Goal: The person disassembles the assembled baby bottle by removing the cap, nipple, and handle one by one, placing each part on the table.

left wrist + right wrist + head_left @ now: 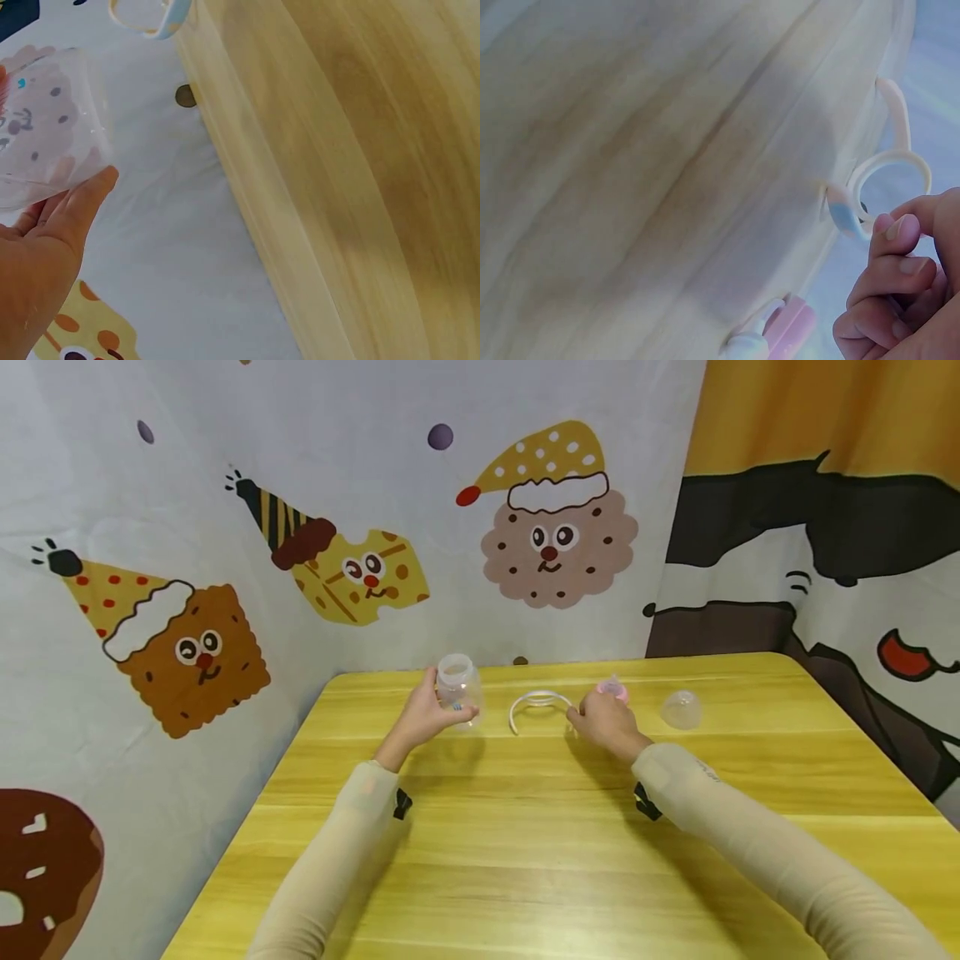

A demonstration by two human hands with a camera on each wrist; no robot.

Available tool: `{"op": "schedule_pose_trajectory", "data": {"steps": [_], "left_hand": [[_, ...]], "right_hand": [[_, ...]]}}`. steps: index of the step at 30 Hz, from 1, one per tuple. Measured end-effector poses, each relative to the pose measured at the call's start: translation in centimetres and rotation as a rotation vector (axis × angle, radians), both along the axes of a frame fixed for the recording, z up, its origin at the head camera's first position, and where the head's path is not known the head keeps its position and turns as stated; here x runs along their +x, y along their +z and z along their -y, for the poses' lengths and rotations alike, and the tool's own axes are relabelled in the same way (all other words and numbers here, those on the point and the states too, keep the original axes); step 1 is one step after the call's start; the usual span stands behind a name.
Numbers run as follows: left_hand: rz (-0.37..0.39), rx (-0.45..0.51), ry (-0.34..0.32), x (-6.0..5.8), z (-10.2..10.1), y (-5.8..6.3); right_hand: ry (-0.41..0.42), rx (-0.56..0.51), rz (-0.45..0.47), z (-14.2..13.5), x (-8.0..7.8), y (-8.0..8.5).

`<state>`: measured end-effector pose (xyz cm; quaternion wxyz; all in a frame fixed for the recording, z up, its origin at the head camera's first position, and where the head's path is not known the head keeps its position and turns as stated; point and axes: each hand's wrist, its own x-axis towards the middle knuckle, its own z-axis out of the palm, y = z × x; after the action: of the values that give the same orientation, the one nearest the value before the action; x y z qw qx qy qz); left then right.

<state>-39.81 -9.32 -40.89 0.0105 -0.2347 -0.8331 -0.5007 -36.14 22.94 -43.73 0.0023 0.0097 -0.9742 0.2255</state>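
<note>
My left hand [423, 714] holds a clear baby bottle [456, 687], fingers and thumb around its side, its open mouth facing up in the head view. The left wrist view shows the bottle [64, 127] over the thumb. Over at the right, my right hand [606, 720] pinches one end of a white two-armed bottle handle [514, 708] between thumb and forefinger. In the right wrist view a central ring joins the curved arms of the handle [844, 214], and the other fingers are curled in. A pink bottle collar with a teat [613, 689] sits just behind this hand, partly hidden.
A clear domed cap [681, 710] stands on the wooden table [510, 852], to the right of the pink collar. Behind the table's far edge hangs a white cloth [360, 427] printed with cartoon snacks.
</note>
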Motion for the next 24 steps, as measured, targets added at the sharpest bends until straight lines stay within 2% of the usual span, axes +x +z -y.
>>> {"op": "schedule_pose_trajectory", "data": {"steps": [6,14,24], "left_hand": [[-0.038,0.0,0.046,-0.5,0.0,-0.4],[-0.035,-0.048,0.073,-0.9,-0.1,-0.7],[0.031,-0.105,0.09,-1.5,-0.4,-0.9]], "right_hand": [[0.01,-0.024,-0.008,-0.2,0.5,0.3],[0.018,-0.03,-0.075,-0.2,1.0,0.9],[0.026,-0.055,-0.085,-0.6,1.8,1.2]]}}
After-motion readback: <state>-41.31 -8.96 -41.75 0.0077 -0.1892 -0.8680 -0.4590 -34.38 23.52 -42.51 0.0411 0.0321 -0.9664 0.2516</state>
